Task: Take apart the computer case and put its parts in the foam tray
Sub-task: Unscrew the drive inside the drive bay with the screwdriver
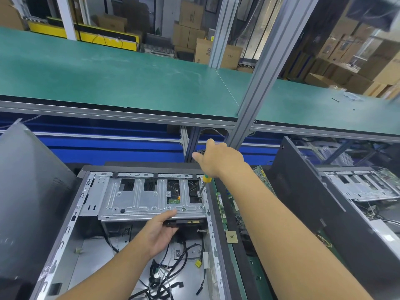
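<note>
Holding a screwdriver (206,183) with a yellow-and-green handle, the right hand (218,161) is closed around the top of it and keeps the shaft nearly upright, tip down at the far right corner of the metal drive cage (138,200), where a screw most likely sits. That upright grip lets the hand press straight down while turning. The left hand (159,231) reaches in from below with fingers curled up under the near edge of the cage, thumb on the rim, apparently touching the dark drive (186,223) slotted beneath; it seems placed there to steady the cage and catch it once the fastener lets go. The computer case (71,215) lies on its side on the desk, open face up, loose cables (173,269) pooled on its floor. A removed side panel (28,187) leans at the left, out of the way. Circuit boards (232,215) lie just right of the case; whether they rest in a foam tray I cannot tell
</note>
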A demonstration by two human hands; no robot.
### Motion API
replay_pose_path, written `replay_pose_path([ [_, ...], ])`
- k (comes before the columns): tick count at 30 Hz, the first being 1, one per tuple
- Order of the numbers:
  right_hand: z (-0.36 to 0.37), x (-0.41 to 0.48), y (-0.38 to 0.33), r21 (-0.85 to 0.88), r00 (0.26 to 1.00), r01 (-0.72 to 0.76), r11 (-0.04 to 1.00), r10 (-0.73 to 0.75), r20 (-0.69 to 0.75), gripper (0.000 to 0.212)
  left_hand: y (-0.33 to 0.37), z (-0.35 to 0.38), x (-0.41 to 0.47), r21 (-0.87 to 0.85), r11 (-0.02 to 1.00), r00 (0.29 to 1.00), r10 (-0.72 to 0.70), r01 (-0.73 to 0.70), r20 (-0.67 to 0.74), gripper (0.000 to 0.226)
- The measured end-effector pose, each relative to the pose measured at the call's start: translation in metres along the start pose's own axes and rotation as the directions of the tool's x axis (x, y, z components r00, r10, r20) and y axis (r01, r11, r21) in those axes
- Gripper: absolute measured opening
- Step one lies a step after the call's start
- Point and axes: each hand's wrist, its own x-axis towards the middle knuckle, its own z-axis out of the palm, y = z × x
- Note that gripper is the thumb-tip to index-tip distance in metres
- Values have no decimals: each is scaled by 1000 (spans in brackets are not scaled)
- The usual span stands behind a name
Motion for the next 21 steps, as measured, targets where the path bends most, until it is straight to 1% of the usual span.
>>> replay_pose_path([
  [2, 2, 1, 1, 0, 1000, 23, 1000, -23, -18, 43, 0, 1, -1, 12, 1000, 1000, -3, 3, -3, 37],
  [4, 2, 2, 3, 54, 999, 31, 998, -30, -17, 34, 0, 2, -1, 24, 1000, 1000, 2, -1, -6, 36],
  [8, -2, 1, 2, 102, 991, 93, 990, -101, 82, 20, 0, 4, 0, 15, 1000, 1000, 12, -12, -17, 37],
  [12, -11, -5, 5, 165, 978, 106, 981, -133, 163, 32, -1, 5, -2, 12, 1000, 1000, 12, -12, -14, 36],
  [15, -10, -7, 6, 124, 975, 96, 988, -119, 189, 36, 0, 5, -3, 23, 1000, 1000, 12, -12, -13, 35],
  [17, -6, -7, 6, 55, 989, 41, 998, -48, 137, 40, 0, 5, -4, 25, 1000, 1000, 10, -10, -18, 36],
  [19, -1, -5, 8, 44, 997, -47, 998, 44, 68, 55, 0, 5, -4, 24, 1000, 1000, 7, -6, -18, 36],
  [20, 1, -3, 8, 59, 996, -76, 995, 73, 46, 56, 0, 4, -4, 22, 1000, 1000, 6, -6, -19, 36],
  [21, 2, -2, 9, 65, 997, -79, 995, 77, 32, 52, 0, 4, -4, 20, 1000, 1000, 6, -6, -21, 36],
])
